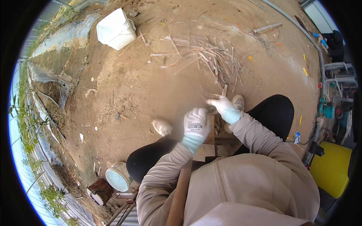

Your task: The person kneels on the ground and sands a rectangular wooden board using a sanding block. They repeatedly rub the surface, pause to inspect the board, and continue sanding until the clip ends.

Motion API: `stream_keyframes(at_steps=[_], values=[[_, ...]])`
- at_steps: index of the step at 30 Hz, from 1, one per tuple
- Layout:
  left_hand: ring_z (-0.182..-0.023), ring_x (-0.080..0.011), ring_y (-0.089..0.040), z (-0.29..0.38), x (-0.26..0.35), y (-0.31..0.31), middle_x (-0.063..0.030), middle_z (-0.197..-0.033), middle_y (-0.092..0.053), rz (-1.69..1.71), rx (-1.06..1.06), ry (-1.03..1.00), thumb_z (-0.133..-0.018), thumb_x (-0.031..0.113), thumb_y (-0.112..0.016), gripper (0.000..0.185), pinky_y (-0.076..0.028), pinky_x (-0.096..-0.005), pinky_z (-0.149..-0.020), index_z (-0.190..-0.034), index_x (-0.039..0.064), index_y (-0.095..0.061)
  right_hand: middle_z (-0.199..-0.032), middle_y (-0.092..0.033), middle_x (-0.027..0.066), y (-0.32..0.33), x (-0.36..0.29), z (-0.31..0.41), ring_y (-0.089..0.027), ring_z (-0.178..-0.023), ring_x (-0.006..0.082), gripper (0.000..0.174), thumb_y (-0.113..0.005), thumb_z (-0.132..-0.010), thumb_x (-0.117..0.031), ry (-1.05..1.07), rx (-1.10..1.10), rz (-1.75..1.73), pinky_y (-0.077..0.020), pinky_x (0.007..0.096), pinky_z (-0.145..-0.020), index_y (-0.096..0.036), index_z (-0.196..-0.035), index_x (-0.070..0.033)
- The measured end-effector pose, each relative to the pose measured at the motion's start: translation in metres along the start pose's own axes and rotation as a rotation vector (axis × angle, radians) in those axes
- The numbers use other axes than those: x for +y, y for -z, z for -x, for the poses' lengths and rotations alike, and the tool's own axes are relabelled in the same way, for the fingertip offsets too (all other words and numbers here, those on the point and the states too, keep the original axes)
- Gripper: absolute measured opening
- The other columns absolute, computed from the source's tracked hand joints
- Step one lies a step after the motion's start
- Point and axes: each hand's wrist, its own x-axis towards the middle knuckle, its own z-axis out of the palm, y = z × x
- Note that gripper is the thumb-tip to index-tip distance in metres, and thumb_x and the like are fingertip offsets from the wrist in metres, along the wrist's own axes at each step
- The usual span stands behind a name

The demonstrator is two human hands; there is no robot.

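My left hand (195, 125), in a white coated work glove, is closed in a fist just in front of my lap. Beside it on the right, my right hand (224, 108), in the same kind of glove, has its thumb and fingers around a short piece of stick (225, 89) that points away from me. A dark thing between the two hands is mostly hidden, and I cannot tell what it is. A brown wooden pole (180, 195) runs from under my left forearm along my body. Beyond my hands, a loose pile of split sticks (212, 60) lies on the dirt floor.
A white plastic bucket (116, 29) stands at the upper left, and a round lidded bucket (118, 177) by my left knee. A yellow container (329, 169) is at the right, near a grey pipe (319, 56). Plastic sheeting and plants line the left side.
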Motion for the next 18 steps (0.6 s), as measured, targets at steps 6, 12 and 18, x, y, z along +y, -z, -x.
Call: stream_keyframes(at_steps=[6,12,18], values=[[-0.137,-0.0464,-0.032,-0.008,0.006,-0.004,-0.0213,-0.147,-0.039,-0.127,0.238,-0.055,-0.081,0.035,-0.063,0.07,-0.026,-0.0588,-0.11,-0.144,0.012,-0.042,-0.111,-0.068,0.0073,0.024,-0.043,0.057,-0.067,-0.095,0.0146,0.034,-0.06,-0.095,-0.013,0.129,-0.184,-0.3,-0.0555,0.0285,-0.078,-0.059,-0.126,0.0],[-0.135,-0.0341,-0.039,-0.009,-0.001,-0.004,-0.0142,-0.139,-0.05,-0.189,0.002,-0.088,-0.08,0.03,-0.064,0.056,-0.026,-0.0534,-0.112,-0.132,0.01,-0.052,-0.128,-0.06,0.0075,0.033,-0.086,0.097,-0.058,-0.115,0.0187,0.042,-0.051,-0.102,-0.024,-0.012,-0.18,-0.302,-0.0501,0.0382,-0.095,-0.051,-0.139,-0.003],[-0.113,-0.0353,-0.059,-0.013,-0.01,-0.012,-0.017,-0.116,-0.065,0.001,0.106,-0.123,-0.083,0.011,-0.06,0.031,-0.043,-0.0452,-0.099,-0.113,0.005,-0.062,-0.145,-0.044,0.0076,0.045,-0.109,0.112,-0.052,-0.123,0.0239,0.055,-0.042,-0.105,-0.037,0.037,-0.421,-0.494,-0.0495,0.0496,-0.096,-0.03,-0.154,-0.015]])
